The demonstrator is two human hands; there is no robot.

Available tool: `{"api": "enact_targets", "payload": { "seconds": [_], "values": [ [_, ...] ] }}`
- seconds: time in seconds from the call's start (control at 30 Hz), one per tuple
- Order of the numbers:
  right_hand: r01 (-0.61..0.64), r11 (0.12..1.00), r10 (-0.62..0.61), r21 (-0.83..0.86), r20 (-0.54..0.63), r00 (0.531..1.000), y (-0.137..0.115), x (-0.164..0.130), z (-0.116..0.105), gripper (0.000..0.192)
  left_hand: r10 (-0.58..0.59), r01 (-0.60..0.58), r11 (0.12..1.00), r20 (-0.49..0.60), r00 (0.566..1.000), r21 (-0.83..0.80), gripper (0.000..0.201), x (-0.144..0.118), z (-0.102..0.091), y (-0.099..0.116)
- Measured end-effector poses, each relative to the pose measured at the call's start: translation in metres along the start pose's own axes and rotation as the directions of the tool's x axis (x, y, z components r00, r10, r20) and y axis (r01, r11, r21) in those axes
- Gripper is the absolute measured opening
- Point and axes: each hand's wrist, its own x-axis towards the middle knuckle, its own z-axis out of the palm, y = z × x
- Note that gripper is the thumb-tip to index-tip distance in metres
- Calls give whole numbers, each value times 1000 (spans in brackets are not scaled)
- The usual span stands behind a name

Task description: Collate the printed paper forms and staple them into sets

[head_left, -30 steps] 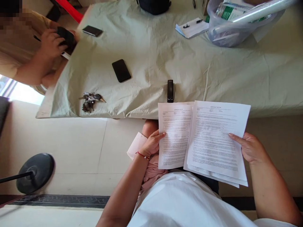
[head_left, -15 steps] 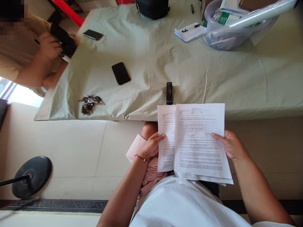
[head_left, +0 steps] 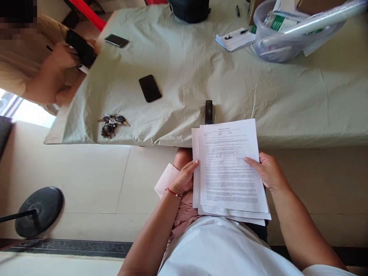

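Printed sheets (head_left: 230, 168) = ctr-right of frame, lower half, held up over person's lap, top edge overlapping near edge of the table. Two lots: the R one lies over most of the L one, only a narrow strip of the L lot showing at its left side; btm edges uneven, fanned a bit. Small print, mostly too fine to read.

L hand (head_left: 185, 178) grips the left edge, thumb on top, fingers hidden behind (red bracelet (head_left: 173, 193) on that wrist). R hand (head_left: 268, 170) grips the right edge, same way, thumb flat on the top page. Both grips narrow, closed on paper.

Just above sheets: black stapler-like tool (head_left: 209, 111), lower end at the paper's top edge. Green tablecloth (head_left: 299, 99) runs across upper half. On it: dark flat item (head_left: 150, 88) upper ctr-left; key bunch (head_left: 110, 124) below-left of that, nr cloth edge; phone (head_left: 116, 40) upper left; black bag (head_left: 189, 10) top ctr; notepad (head_left: 234, 41) w/ pen, upper right, next to plastic tub (head_left: 271, 50), which has a clear roll (head_left: 319, 21) across it.

Far upper left: co-worker's hand (head_left: 64, 55) by a black object, blurry. Lower left: round black base (head_left: 40, 211) on floor.
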Motion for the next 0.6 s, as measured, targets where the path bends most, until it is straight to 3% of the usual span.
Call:
{"api": "enact_targets", "payload": {
  "seconds": [0.17, 0.6],
  "values": [
    [-2, 1000, 2, 7, -23, 1000, 4, 1, 3, 73, 12, -12, 1000, 7, 1000, 0, 55, -1, -1, 1],
    [-84, 953, 74, 290, 45, 996, 2, -2, 11, 61, -2, 3, 1000, -39, 999, 20, 52, 1, -6, 4]
  ]
}}
